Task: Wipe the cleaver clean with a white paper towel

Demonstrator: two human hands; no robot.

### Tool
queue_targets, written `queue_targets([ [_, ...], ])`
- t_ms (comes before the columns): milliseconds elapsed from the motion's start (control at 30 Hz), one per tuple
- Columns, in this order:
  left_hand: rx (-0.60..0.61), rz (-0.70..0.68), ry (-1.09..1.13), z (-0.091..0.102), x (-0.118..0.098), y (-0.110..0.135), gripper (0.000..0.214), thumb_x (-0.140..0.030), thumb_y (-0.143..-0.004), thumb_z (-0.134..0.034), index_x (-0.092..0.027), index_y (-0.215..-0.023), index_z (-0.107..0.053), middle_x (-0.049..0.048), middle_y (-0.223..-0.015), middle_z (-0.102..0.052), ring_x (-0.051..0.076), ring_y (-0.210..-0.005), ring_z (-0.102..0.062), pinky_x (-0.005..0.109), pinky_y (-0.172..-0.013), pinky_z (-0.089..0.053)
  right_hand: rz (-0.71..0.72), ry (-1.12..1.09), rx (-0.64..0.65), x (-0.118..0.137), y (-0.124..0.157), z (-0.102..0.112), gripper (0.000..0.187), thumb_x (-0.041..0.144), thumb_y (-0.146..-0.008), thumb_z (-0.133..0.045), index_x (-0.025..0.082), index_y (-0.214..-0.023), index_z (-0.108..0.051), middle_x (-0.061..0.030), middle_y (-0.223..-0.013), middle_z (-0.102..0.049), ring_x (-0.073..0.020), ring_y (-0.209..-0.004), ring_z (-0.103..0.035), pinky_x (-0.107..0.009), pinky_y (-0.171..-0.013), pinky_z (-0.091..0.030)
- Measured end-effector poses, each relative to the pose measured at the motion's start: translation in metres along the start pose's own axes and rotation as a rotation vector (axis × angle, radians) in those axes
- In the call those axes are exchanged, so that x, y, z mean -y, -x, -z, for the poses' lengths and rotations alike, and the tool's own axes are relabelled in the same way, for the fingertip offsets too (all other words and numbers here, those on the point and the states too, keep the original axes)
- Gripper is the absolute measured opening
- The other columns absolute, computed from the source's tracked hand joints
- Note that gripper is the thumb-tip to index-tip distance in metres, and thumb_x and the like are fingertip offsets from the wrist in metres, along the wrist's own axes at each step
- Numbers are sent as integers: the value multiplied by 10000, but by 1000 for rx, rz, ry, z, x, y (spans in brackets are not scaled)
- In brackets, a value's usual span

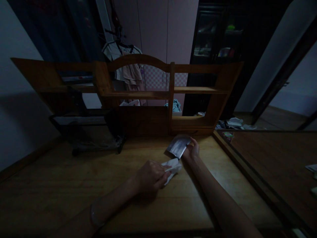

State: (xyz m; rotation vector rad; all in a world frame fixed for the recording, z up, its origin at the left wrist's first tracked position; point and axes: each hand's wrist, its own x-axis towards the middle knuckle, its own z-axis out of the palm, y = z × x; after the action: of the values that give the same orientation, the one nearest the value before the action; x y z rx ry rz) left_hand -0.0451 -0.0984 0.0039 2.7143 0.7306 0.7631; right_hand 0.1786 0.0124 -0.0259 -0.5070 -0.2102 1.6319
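My left hand (154, 175) is closed on a crumpled white tissue (174, 166), which pokes out past the fingertips. In my right hand (192, 151) is a flat, greyish, shiny panel (178, 145), gripped at its right edge and tilted above the wooden desk (119, 185). What kind of thing the panel is cannot be made out in the dim light. Its lower corner is right by the tissue; whether they touch is unclear. Some fingers of my right hand are hidden behind the panel.
A wooden shelf unit (138, 95) stands along the desk's far edge. On the left is a black-framed rack (91, 132) with clear plastic about it. Another wooden surface (274, 155) adjoins on the right. Behind hang clothes (132, 71) before a pale wardrobe (153, 29).
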Motion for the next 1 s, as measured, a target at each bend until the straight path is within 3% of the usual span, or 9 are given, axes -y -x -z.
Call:
queue_targets([
  [167, -191, -85, -132, -6, 3, 10, 442, -225, -981, -392, -176, -623, -647, 64, -539, -611, 158, -505, -582, 314, -611, -477, -3, 9, 0, 0, -1, 2, 160, 322, -798, -546, 197, -815, -644, -49, -770, -731, -226, -741, -697, -367, -755, -576],
  [233, -244, -89, -153, -6, 1, 11, 404, -193, -974, -402, -171, -657, -652, 71, -592, -647, 163, -543, -599, 322, -628, -476, -9, 16, 3, 0, 0, 2, 162, 323, -792, -554, 194, -818, -648, -54, -780, -735, -232, -749, -701, -372, -751, -578],
  [300, -250, -51, -122, -6, -1, 9, 334, -180, -978, -409, -163, -826, -706, 104, -805, -734, 197, -719, -681, 349, -715, -504, -10, 20, 7, 1, 0, 2, 163, 324, -785, -564, 193, -823, -652, -58, -796, -740, -239, -766, -705, -374, -748, -578],
  [400, -150, 45, -54, -5, -2, 3, 326, -202, -1005, -391, -173, -1113, -697, 118, -1163, -709, 240, -1051, -679, 399, -914, -504, 0, 19, 1, 1, -1, 1, 152, 312, -784, -565, 196, -821, -656, -53, -793, -742, -235, -763, -707, -366, -733, -580],
  [500, 44, 86, -18, -5, -2, -3, 390, -245, -1036, -329, -201, -1298, -614, 93, -1353, -603, 242, -1258, -567, 417, -1061, -439, 11, 14, -9, 1, -1, 0, 144, 293, -789, -561, 191, -811, -659, -46, -775, -741, -215, -727, -702, -344, -720, -581],
  [600, 132, 122, 1, -7, -4, -6, 443, -271, -1052, -271, -240, -1449, -466, 56, -1510, -435, 215, -1375, -442, 398, -1134, -376, 22, 9, -18, 0, -2, 1, 132, 277, -790, -564, 188, -818, -658, -38, -776, -744, -197, -706, -697, -324, -717, -581],
  [800, 175, 154, 23, -15, -7, -11, 504, -347, -1050, -304, -262, -1546, -271, 17, -1618, -198, 203, -1472, -253, 388, -1199, -280, 29, 14, -54, 0, -3, 3, 125, 274, -796, -579, 190, -850, -653, -27, -736, -732, -193, -666, -689, -312, -692, -585],
  [1000, 172, 123, -4, -11, -9, -14, 481, -314, -1053, -284, -226, -1524, -333, 34, -1595, -269, 183, -1474, -241, 381, -1210, -259, 25, 8, -39, 0, -3, 2, 137, 274, -803, -561, 188, -858, -653, -34, -748, -735, -198, -686, -696, -315, -705, -590],
])
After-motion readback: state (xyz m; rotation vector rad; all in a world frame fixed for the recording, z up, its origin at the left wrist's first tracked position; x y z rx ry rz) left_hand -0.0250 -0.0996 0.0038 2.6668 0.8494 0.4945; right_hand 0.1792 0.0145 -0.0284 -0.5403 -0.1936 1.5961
